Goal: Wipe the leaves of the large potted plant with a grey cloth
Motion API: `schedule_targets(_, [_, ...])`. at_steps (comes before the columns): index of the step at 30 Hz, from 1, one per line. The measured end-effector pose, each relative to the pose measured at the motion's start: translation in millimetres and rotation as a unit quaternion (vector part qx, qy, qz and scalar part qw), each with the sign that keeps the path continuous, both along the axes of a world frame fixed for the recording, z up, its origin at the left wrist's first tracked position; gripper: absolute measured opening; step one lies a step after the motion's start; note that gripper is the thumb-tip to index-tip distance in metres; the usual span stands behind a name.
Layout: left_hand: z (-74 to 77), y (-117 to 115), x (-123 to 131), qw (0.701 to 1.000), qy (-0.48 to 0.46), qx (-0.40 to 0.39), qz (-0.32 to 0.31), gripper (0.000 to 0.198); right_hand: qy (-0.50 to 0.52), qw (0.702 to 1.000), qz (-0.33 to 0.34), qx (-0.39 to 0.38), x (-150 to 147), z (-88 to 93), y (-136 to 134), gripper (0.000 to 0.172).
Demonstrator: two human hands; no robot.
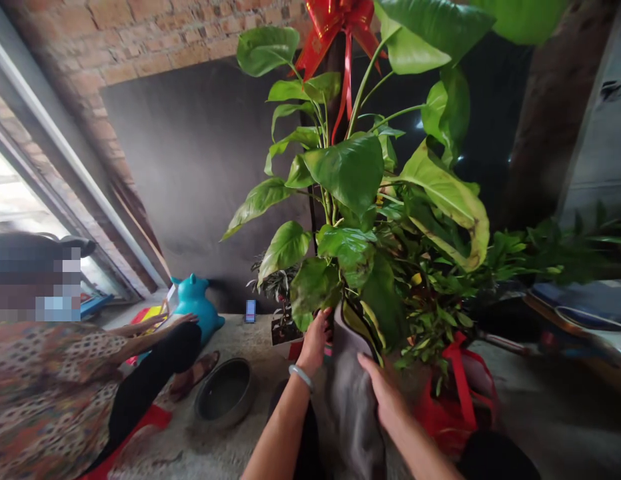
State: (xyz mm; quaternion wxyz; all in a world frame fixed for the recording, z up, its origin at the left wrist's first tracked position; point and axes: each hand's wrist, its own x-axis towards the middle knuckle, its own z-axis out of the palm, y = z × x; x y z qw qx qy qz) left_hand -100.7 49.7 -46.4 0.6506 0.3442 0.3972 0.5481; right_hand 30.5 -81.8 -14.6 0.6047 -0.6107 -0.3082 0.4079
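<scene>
A grey cloth bag (pixel 353 393) stands upright between my hands, its dark-edged mouth gaping at the top and a yellowish green showing inside. My left hand (pixel 316 343), with a pale bangle at the wrist, is closed at the bag's upper left edge; its fingertips are partly hidden. On the right side, my right hand (pixel 383 390) grips the bag, thumb near the rim. Directly above and behind rises a tall leafy plant (pixel 345 173) with large green leaves, some yellowed or browned. Its lower leaves hang close to my left fingers and the bag's mouth.
At left sits a person (pixel 55 393) in a patterned top. A dark round basin (pixel 225 393), blue animal-shaped toy (pixel 194 303) and phone (pixel 251 311) are on the floor. A red bow (pixel 340 33) tops the plant; a red-wrapped pot (pixel 460 400) stands right.
</scene>
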Motion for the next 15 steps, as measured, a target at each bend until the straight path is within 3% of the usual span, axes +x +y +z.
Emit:
schedule_targets(2, [-0.3, -2, 3, 1.000, 0.016, -0.006, 0.007, 0.041, 0.008, 0.999, -0.008, -0.044, 4, -19.0, -17, 0.028])
schedule_targets(4, [-0.4, -3, 4, 1.000, 0.021, -0.009, 0.006, 0.041, 0.019, 0.999, 0.012, -0.046, 2, -19.8, -33, 0.029])
schedule_targets(8, [4.1, -1, 3, 0.999, 0.021, -0.022, -0.012, 0.037, -0.008, 0.997, 0.058, 0.051, -8, 18.3, -25, 0.049])
schedule_targets(11, [7.0, 0, 5, 0.999, 0.036, 0.001, 0.007, 0.031, -0.009, 0.996, 0.016, 0.085, -2, 33.2, 7, 0.051])
schedule_targets(15, [1.4, -5, 7, 0.999, 0.030, -0.015, -0.002, 0.043, 0.040, 0.998, -0.050, 0.005, 15, 4.4, 19, 0.049])
